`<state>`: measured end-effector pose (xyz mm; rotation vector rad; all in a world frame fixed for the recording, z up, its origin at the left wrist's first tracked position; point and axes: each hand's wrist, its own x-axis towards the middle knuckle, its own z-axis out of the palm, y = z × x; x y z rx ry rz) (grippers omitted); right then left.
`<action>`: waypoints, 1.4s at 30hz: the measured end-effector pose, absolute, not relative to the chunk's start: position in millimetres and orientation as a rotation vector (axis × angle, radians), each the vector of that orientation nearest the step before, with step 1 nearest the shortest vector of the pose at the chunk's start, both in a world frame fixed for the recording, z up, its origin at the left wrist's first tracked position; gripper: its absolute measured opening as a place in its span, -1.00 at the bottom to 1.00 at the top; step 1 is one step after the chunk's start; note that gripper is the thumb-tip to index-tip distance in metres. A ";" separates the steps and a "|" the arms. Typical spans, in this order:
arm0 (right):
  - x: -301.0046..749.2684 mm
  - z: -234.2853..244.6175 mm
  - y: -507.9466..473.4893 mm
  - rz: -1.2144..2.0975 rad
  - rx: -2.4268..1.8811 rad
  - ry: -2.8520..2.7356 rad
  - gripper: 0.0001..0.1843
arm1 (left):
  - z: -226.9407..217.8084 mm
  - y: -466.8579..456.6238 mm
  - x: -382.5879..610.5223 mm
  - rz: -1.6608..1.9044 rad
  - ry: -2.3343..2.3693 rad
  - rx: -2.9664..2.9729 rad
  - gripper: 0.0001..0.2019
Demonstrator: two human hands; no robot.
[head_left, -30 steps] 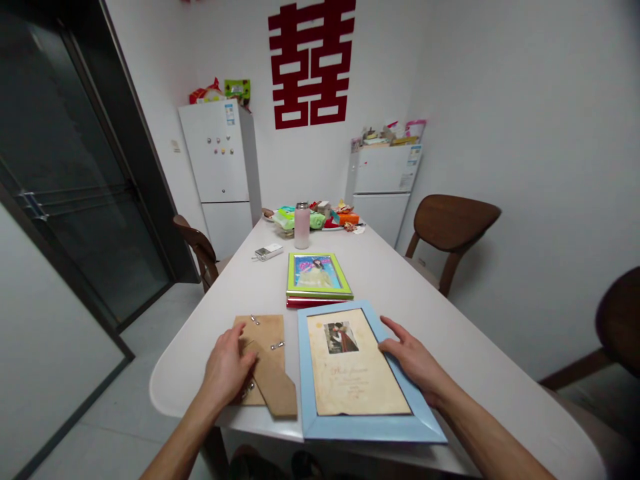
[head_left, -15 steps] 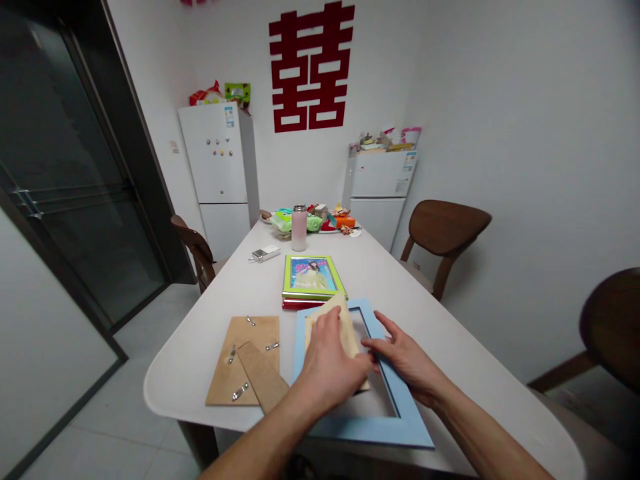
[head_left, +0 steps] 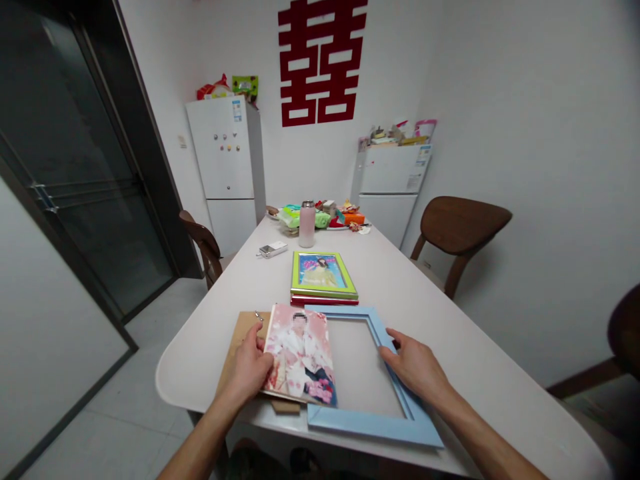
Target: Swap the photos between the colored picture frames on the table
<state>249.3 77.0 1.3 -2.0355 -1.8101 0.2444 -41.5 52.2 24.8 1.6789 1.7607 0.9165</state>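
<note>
My left hand (head_left: pixel 251 363) grips the left edge of a pink photo print (head_left: pixel 303 353), picture side up. The photo overlaps the left side of a light-blue picture frame (head_left: pixel 370 427) and part of a brown backing board (head_left: pixel 233 350). Only the board's left strip, one metal clip and the end of its stand (head_left: pixel 286 406) show. On the frame's right side, my right hand (head_left: pixel 415 363) is closed around the rail, thumb on top. Through the frame's opening the white tabletop shows.
Beyond the blue frame lies a green picture frame (head_left: pixel 324 292) on top of a red one (head_left: pixel 325 301). A pink bottle (head_left: pixel 307 227), a small white device (head_left: pixel 273 249) and colourful packets (head_left: pixel 320 219) stand farther back. Brown chairs (head_left: pixel 463 227) flank the white table (head_left: pixel 200 347).
The pale sheet that my left hand held over the blue frame is turned over, now showing the pink photo, and has moved left over the backing board. My right hand stays at the frame.
</note>
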 end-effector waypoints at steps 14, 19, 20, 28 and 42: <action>212.9 18.2 67.8 0.405 -1.674 -1.752 -0.51 | 28.2 38.6 -38.8 0.764 1.849 2.123 -0.61; 166.1 10.1 70.0 1.259 -1.469 -1.411 -0.35 | 27.8 19.0 -18.5 0.769 1.579 2.310 -0.52; 159.4 9.6 70.9 1.375 -1.408 -1.347 -0.36 | 26.7 14.6 -13.9 0.743 1.500 2.342 -0.46; 143.6 54.7 59.1 1.532 -0.985 -1.105 -0.57 | 21.9 16.7 7.3 1.100 1.317 2.282 -0.49; 206.1 29.9 61.4 1.218 -1.435 -1.129 -0.46 | 29.9 20.2 29.2 1.306 1.192 1.281 -0.50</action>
